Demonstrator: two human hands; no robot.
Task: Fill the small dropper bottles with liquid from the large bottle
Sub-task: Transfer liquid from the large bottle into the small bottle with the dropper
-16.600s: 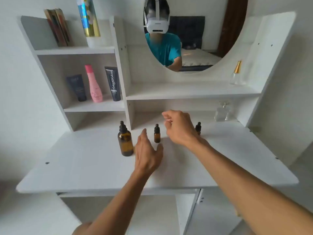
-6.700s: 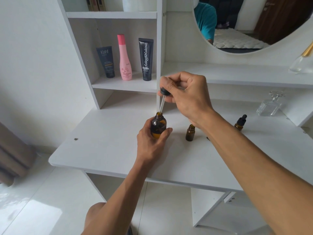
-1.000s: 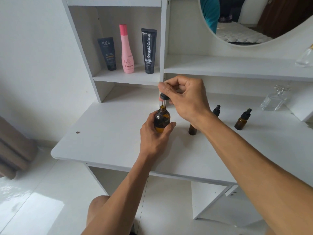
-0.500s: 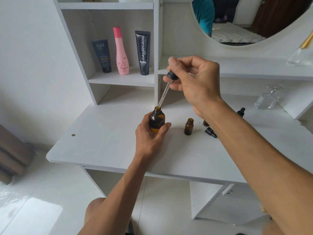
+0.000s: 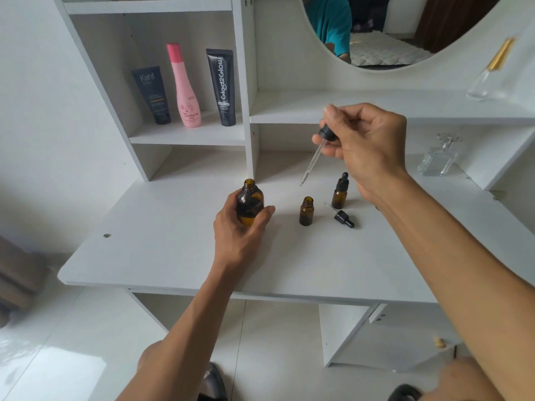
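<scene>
My left hand grips the large amber bottle, which stands uncapped on the white desk. My right hand pinches the black bulb of the large dropper; its glass tube slants down to the left, with the tip in the air above and behind the open small amber bottle. A second small bottle stands capped just behind it. A small dropper cap lies on its side to the right of the open bottle.
Two dark tubes and a pink bottle stand on the left shelf. A clear glass perfume bottle stands at the back right, another on the shelf above. A round mirror hangs behind.
My right hand has lifted the large dropper out of the large bottle and carried it to the right, over towards the open small bottle. My left hand still holds the large bottle.
</scene>
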